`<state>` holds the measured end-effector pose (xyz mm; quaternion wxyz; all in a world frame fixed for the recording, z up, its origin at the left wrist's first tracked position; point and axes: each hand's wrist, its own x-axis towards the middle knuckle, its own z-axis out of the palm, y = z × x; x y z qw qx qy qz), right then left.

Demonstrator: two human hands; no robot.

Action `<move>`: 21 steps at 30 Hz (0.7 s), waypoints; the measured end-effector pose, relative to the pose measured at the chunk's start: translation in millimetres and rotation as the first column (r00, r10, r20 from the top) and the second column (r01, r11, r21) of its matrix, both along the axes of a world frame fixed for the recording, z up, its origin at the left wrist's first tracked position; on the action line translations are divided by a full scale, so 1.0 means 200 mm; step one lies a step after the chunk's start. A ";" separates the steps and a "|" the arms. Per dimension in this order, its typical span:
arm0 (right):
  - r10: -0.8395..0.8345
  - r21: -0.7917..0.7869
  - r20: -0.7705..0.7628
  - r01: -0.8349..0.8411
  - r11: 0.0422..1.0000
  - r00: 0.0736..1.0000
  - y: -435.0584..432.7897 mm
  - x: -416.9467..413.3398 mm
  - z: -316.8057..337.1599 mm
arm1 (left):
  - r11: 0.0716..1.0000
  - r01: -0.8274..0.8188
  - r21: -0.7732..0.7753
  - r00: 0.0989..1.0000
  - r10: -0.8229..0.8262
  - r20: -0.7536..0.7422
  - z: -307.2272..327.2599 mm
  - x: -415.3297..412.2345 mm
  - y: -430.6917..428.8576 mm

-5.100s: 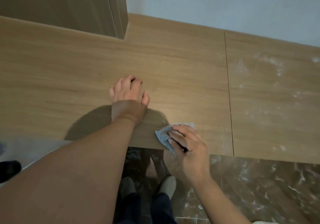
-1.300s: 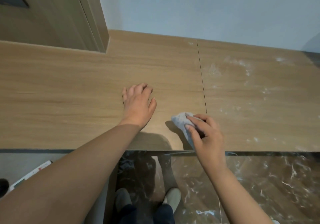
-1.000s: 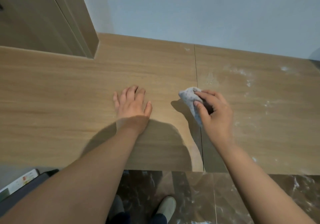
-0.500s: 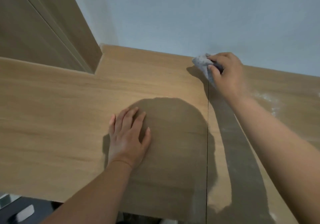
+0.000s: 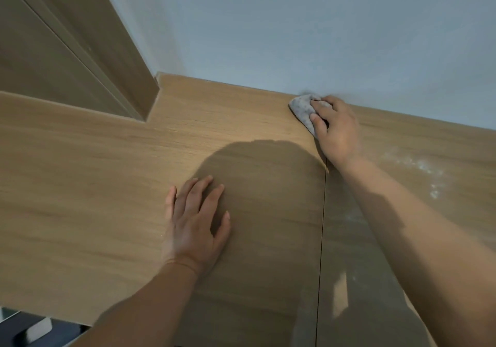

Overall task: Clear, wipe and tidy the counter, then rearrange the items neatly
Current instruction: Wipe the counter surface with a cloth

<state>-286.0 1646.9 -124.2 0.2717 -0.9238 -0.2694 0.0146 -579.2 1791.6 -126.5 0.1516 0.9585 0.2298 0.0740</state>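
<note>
Head cam is looking down at our light wood-grain laminate counter [image 5: 80, 185], and we've got both hands on it. Our left hand [image 5: 193, 228] lies flat on the wood near the middle, palm down, fingers straight and a bit spread, holding nothing. Our right hand [image 5: 335, 129] is stretched out to the far edge, fingers curled over a small crumpled grey speckled cloth [image 5: 302, 108] and pinning it to the counter right where the top meets the pale blue-grey wall [image 5: 295, 24]; the cloth pokes out to the left of the fingers. A thin dark seam [image 5: 323, 226] runs front to back across the counter, and the cloth sits just about at its far end. Right of the seam, beside our right forearm, there's a smear of white powdery dust [image 5: 413, 163] on the wood. A big rounded shadow [image 5: 268, 185] covers the middle of the counter around the left hand. At the back left a tall wood-tone cabinet panel [image 5: 67, 51] rises, with the counter stepping around its corner
</note>
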 end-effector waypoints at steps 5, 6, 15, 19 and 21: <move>0.008 -0.017 0.018 -0.008 1.000 1.000 -0.05 -0.12 -0.01 | 1.000 -0.012 -0.002 1.000 0.012 -0.025 0.00 -0.01 0.00; 0.002 -0.008 0.016 -0.002 1.000 1.000 -0.06 -0.16 -0.02 | 1.000 -0.013 -0.004 0.999 0.013 -0.033 0.01 -0.01 0.00; -0.032 0.008 -0.048 0.032 0.999 0.998 -0.21 -0.55 -0.01 | 1.000 0.008 0.002 0.997 -0.008 -0.081 0.01 -0.01 0.00; -0.037 0.005 -0.074 0.037 0.999 0.997 -0.29 -0.73 -0.02 | 1.000 0.006 0.006 0.998 -0.006 -0.058 0.00 -0.01 0.00; -0.045 0.003 -0.074 0.046 0.999 0.996 -0.32 -0.82 -0.01 | 1.000 0.010 0.004 0.999 -0.010 -0.039 0.00 -0.01 0.00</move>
